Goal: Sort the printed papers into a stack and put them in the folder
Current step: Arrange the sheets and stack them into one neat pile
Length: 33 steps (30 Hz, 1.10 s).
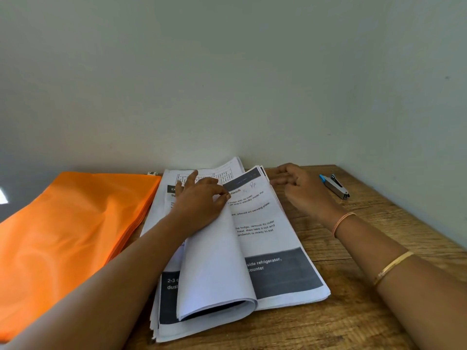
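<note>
papers (pixel 278 248) pinched under left hand (pixel 202 202), right hand (pixel 299 188) just beside.

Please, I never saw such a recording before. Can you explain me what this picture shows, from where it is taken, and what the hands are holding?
No machine here: a person works with two bare hands. The one picture comes from a camera worn on the head, looking forward and down. On the wooden table lies a stack of printed papers, some sheets folded over leftward. The left hand rests on it; its grip, thumb against forefinger, pinches those turned sheets. The right hand, fingers loosely curled, is beside the stack's right edge and holds nothing. An orange folder lies left of the papers, a small stapler to the right.
</note>
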Available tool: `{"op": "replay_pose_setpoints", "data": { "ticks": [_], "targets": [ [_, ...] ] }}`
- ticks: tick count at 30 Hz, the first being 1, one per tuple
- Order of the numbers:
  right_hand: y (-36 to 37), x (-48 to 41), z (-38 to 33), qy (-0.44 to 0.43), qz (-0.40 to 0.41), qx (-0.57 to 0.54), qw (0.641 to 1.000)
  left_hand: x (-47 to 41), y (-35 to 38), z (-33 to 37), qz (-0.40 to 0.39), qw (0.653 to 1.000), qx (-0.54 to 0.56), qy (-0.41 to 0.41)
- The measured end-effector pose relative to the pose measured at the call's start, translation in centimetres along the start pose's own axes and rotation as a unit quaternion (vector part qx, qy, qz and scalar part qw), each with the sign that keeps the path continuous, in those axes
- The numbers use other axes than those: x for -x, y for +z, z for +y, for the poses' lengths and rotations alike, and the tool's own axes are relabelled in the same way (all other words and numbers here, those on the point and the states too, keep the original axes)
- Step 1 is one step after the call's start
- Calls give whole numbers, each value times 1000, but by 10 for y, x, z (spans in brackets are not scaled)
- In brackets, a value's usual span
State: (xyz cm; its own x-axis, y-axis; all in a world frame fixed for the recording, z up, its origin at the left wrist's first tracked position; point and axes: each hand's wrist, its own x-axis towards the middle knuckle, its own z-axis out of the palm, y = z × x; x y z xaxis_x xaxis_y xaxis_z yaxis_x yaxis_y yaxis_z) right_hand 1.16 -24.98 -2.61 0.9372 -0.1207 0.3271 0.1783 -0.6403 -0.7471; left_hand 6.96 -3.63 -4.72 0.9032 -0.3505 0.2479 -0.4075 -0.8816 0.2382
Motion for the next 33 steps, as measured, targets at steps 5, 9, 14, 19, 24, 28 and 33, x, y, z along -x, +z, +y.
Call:
{"op": "replay_pose_setpoints", "data": {
  "ticks": [5,9,14,19,24,28,33],
  "targets": [
    [0,2,4,18,-39,17,999,-1,1,-1,0,1000,0,-2],
    [0,1,6,11,-62,56,996,0,1,-1,1,1000,5,-3],
    [3,-5,12,29,-76,116,990,0,-1,-1,0,1000,7,-3],
    [5,-7,14,30,-75,97,992,2,-1,-1,13,1000,8,-4],
    [5,-7,13,37,-82,92,992,2,0,-2,44,999,-6,-20],
    [5,-5,10,44,-81,82,992,2,-1,-1,29,999,-29,-25],
    [4,-2,4,63,-91,49,993,4,-4,1,27,999,-25,-22]
  ]
}}
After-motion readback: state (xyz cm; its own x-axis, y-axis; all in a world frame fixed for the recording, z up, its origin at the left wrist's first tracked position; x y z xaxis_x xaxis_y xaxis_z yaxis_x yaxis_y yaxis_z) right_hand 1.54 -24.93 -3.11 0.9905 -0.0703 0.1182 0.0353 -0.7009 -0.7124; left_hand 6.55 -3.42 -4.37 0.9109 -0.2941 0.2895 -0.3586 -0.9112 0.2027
